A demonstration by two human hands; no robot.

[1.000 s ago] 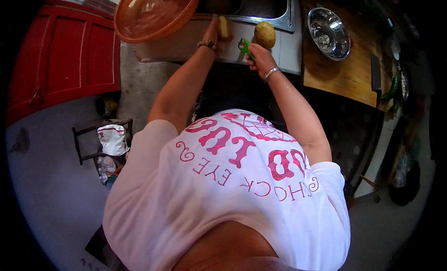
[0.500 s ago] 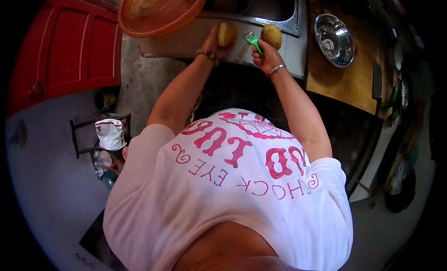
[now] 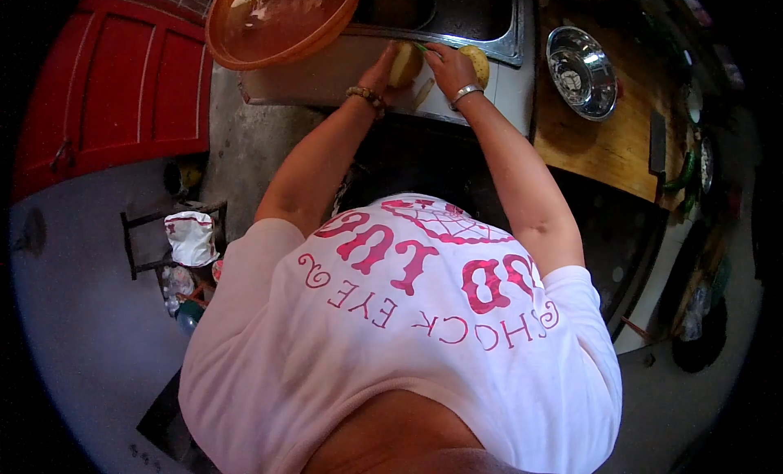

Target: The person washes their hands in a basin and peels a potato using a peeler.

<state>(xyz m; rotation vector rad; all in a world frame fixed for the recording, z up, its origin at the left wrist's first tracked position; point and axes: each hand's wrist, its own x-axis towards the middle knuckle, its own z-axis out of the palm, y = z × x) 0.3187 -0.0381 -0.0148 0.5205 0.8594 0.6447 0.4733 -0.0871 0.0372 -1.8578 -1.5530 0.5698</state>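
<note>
1 potato (image 3: 407,65) points lengthwise forward, left hand (image 3: 378,73) gripping its left side, right hand (image 3: 453,70) clutching a peeler (image 3: 421,47) at its right.

A potato (image 3: 475,64) and a strip of peel (image 3: 424,92) lie on the white counter (image 3: 511,95); the wooden table (image 3: 589,146) (beside it) bears a metal bowl (image 3: 581,73) and a knife (image 3: 656,141).

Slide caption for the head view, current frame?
Left hand holds a partly peeled potato near the sink; right hand holds a green peeler at the potato's edge.
</note>
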